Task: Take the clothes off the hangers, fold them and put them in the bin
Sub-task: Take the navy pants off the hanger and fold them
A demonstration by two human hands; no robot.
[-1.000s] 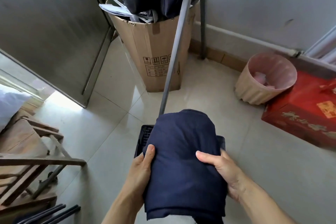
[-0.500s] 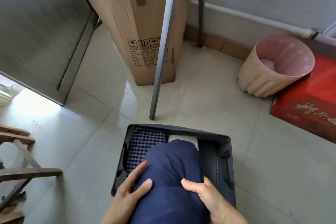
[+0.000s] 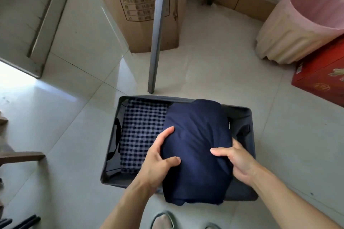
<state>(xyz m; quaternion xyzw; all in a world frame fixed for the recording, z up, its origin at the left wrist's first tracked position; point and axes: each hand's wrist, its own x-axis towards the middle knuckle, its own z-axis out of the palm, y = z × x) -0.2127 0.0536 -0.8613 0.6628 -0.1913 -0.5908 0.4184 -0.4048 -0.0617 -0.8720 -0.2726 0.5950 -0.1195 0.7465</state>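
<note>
A folded navy garment (image 3: pixel 197 147) hangs over the right half of the dark grey bin (image 3: pixel 247 115) on the floor, its near end reaching past the bin's front edge. My left hand (image 3: pixel 160 156) grips its left side, thumb on top. My right hand (image 3: pixel 236 160) grips its right side, thumb on top and fingers tucked under. A folded blue-and-white checked garment (image 3: pixel 141 132) lies in the bin's left half. No hangers are in view.
A grey rack pole (image 3: pixel 156 31) stands just beyond the bin, with a tall cardboard box (image 3: pixel 134 11) behind it. A pink wastebasket (image 3: pixel 301 16) and a red box (image 3: pixel 322 76) sit at the right. Wooden furniture (image 3: pixel 20 156) juts in at the left. Slippers (image 3: pixel 163 221) show below.
Both hands have carried the navy garment down and forward over the bin. My view has tilted down, so the whole bin and the checked garment now show.
</note>
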